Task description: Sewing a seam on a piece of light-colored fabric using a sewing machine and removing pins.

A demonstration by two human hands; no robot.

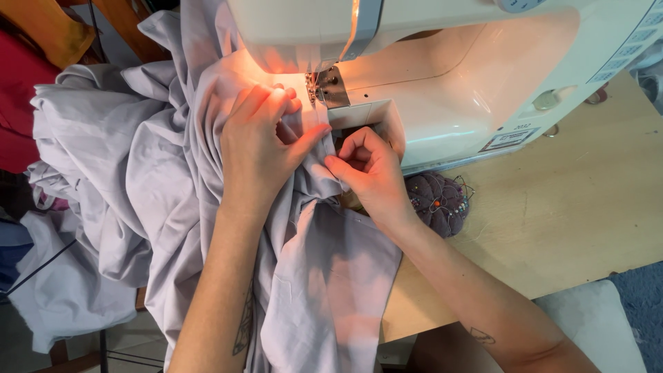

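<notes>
In the head view, a mass of pale lilac-grey fabric (173, 179) lay heaped across the left of the wooden table (580, 207) and ran up under the arm of a cream sewing machine (483, 76), whose lamp lit the cloth at the presser foot (323, 88). The left hand (259, 141) rested palm-down on the fabric just left of the presser foot, its fingers curled and the thumb pressed toward them, pinching a fold of cloth. The right hand (369, 169) sat just in front of the machine's bed, touching the left thumb; its fingers were curled shut around the edge of the same fold (what else, if anything, lay inside that grip could not be told). Both forearms came in from the bottom edge, the fabric draping down between them and off the table's front. A purple pincushion (438, 202), studded with coloured pin heads, lay on the table just beside the right wrist. Red cloth (21, 103) showed at the far left.
</notes>
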